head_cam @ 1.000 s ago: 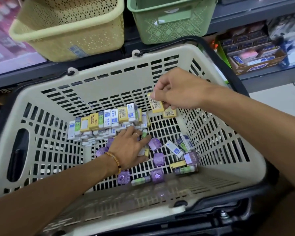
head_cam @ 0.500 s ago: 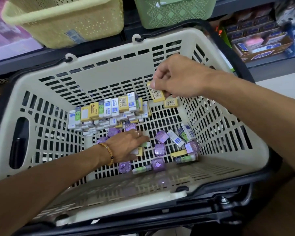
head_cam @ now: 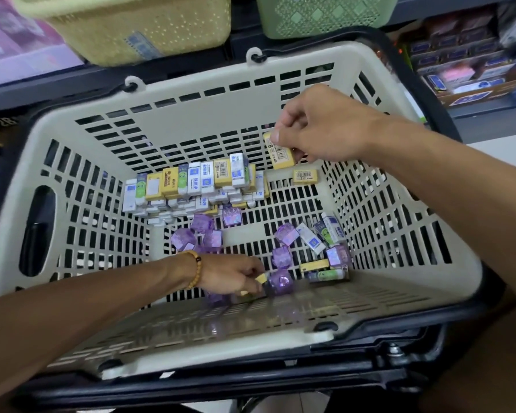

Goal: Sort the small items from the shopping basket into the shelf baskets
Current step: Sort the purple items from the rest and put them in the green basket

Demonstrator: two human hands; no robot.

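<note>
Both hands work inside the shopping basket (head_cam: pixel 399 234): right hand (head_cam: pixel 319 126) pinches a yellow eraser (head_cam: pixel 282 153) clear for shelving, left hand (head_cam: pixel 230 275) grips another small yellow piece (head_cam: pixel 261 278) near its front wall.

Boxed goods (head_cam: pixel 471 81) on shelf, labels perhaps blurred.

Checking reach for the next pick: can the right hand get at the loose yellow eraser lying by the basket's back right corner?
Probably yes. The loose yellow eraser lies uncovered just below the right hand, nothing between them. But that hand already pinches another yellow eraser, so its fingers are busy.
</note>
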